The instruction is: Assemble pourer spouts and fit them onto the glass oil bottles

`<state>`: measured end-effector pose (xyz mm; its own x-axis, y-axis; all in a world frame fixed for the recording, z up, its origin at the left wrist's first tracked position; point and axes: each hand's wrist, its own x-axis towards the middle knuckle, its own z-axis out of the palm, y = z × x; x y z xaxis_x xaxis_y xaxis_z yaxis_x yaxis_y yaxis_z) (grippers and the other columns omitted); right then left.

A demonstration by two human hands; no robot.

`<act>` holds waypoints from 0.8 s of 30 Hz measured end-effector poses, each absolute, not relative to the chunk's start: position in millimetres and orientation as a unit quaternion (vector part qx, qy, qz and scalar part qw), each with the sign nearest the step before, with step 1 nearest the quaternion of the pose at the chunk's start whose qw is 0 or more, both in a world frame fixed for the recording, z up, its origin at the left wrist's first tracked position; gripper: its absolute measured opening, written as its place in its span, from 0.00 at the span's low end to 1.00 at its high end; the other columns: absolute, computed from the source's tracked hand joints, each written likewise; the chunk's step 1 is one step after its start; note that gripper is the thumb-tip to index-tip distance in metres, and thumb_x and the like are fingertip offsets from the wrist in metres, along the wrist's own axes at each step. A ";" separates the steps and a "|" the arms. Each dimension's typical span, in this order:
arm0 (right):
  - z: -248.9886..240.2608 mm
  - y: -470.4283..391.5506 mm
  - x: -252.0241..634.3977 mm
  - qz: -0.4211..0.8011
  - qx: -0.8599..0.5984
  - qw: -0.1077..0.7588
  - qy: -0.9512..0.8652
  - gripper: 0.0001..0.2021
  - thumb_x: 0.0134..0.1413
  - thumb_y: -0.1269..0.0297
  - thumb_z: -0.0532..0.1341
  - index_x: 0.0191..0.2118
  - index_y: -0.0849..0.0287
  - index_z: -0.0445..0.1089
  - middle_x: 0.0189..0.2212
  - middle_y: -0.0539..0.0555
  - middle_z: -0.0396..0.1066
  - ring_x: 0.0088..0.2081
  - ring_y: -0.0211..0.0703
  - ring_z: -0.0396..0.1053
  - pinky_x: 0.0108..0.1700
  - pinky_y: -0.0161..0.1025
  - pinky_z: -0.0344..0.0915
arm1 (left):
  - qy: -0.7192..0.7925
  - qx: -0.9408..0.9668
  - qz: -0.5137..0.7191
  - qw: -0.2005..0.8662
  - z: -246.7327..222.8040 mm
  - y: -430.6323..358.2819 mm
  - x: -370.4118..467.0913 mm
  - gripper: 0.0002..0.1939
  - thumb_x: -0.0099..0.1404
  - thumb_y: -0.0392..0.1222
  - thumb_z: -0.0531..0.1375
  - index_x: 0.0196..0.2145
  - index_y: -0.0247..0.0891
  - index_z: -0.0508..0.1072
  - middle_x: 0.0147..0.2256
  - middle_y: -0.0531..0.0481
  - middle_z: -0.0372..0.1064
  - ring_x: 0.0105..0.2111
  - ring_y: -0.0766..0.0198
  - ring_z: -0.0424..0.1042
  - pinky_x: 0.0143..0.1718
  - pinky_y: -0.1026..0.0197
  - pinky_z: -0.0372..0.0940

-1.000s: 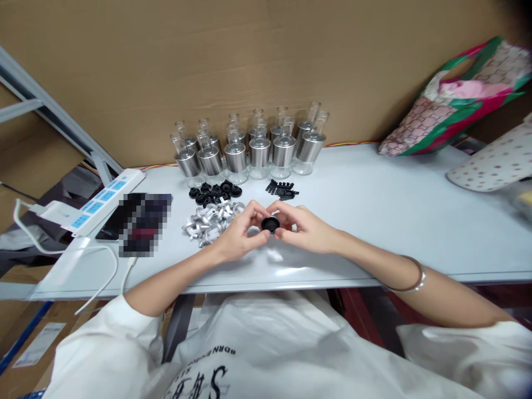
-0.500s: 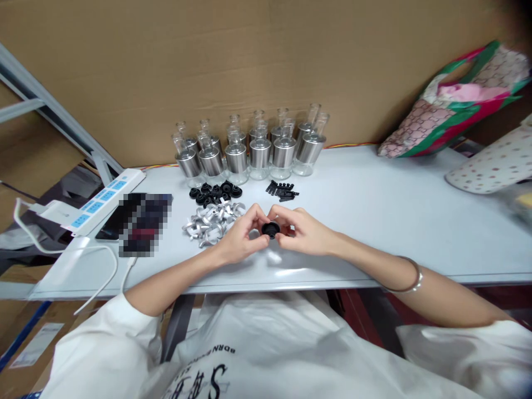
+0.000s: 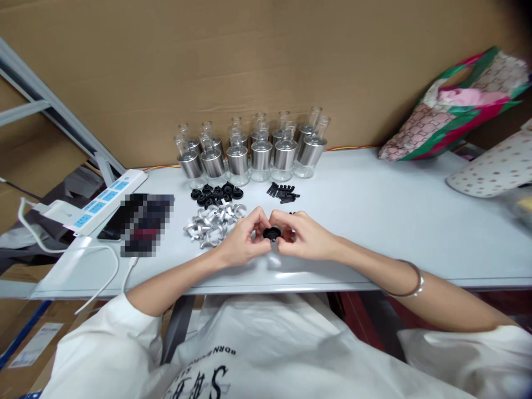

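Hands (image 3: 244, 239) (image 3: 308, 238) nearer, curled round black cap (image 3: 272, 234)

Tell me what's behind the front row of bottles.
More bottles stand behind the front row, necks showing, then a brown cardboard wall. Red and yellow wires show at either end. The back bottles' bases are covered.

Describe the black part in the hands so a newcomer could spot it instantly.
Find the pale table, then the left hand and right hand meeting near its front edge. Between them is a round black part; unlike the black pieces heaped before the bottles, it is held.
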<state>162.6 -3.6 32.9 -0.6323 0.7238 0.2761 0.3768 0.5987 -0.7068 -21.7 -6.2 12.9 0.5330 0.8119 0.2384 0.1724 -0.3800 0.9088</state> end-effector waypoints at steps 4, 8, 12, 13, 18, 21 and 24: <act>31.9 -5.3 162.3 0.306 -0.314 0.285 -0.852 0.06 0.40 0.70 0.53 0.30 0.56 0.58 0.15 0.40 0.54 0.17 0.31 0.51 0.24 0.29 0.52 | 0.330 0.756 0.350 0.444 13.4 -7.9 -21.1 0.10 0.52 0.36 0.57 0.31 0.40 0.58 0.25 0.58 0.55 0.23 0.71 0.55 0.25 0.67 0.52; 32.4 -6.0 162.2 0.312 -0.319 0.282 -0.849 0.05 0.41 0.69 0.54 0.29 0.56 0.58 0.15 0.41 0.55 0.18 0.31 0.51 0.24 0.30 0.52 | 0.342 0.763 0.347 0.424 16.2 -9.6 -18.9 0.13 0.49 0.35 0.58 0.31 0.40 0.56 0.25 0.59 0.54 0.20 0.73 0.52 0.22 0.67 0.49; 37.4 -0.2 167.8 0.287 -0.325 0.288 -0.854 0.04 0.44 0.68 0.56 0.30 0.57 0.60 0.21 0.45 0.60 0.22 0.33 0.56 0.26 0.30 0.54 | 0.343 0.739 0.396 0.423 22.6 -8.6 -17.2 0.14 0.50 0.36 0.58 0.33 0.41 0.55 0.28 0.58 0.56 0.23 0.73 0.57 0.26 0.67 0.56; 39.1 2.0 169.8 0.263 -0.323 0.298 -0.859 0.03 0.45 0.67 0.57 0.30 0.57 0.61 0.22 0.46 0.61 0.23 0.33 0.57 0.27 0.31 0.54 | 0.339 0.728 0.414 0.429 24.2 -7.9 -17.5 0.14 0.52 0.37 0.58 0.34 0.41 0.55 0.28 0.58 0.57 0.25 0.72 0.59 0.29 0.66 0.59; 41.9 9.5 176.1 0.223 -0.322 0.334 -0.857 0.10 0.52 0.58 0.60 0.27 0.57 0.61 0.22 0.46 0.58 0.24 0.34 0.57 0.27 0.32 0.55 | 0.350 0.696 0.446 0.441 26.7 -4.3 -21.2 0.13 0.59 0.44 0.59 0.37 0.40 0.58 0.33 0.53 0.61 0.32 0.68 0.65 0.37 0.64 0.63; 38.8 11.5 176.9 0.217 -0.316 0.345 -0.857 0.12 0.55 0.55 0.60 0.29 0.58 0.63 0.23 0.48 0.63 0.24 0.35 0.59 0.27 0.32 0.57 | 0.338 0.700 0.435 0.454 22.9 -3.8 -22.1 0.13 0.61 0.46 0.60 0.40 0.40 0.62 0.40 0.49 0.62 0.38 0.66 0.67 0.41 0.63 0.65; 38.8 14.6 179.9 0.210 -0.302 0.332 -0.869 0.11 0.57 0.55 0.59 0.31 0.58 0.65 0.26 0.52 0.69 0.27 0.38 0.64 0.30 0.34 0.60 | 0.317 0.720 0.428 0.444 17.6 -3.5 -20.8 0.12 0.62 0.44 0.60 0.43 0.41 0.65 0.44 0.47 0.59 0.43 0.64 0.66 0.44 0.61 0.66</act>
<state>179.9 14.6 38.8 -0.5970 0.6637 0.4505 0.3842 0.7296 -0.5657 -20.8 -3.5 17.6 0.4322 0.8371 0.3353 0.0770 -0.4047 0.9112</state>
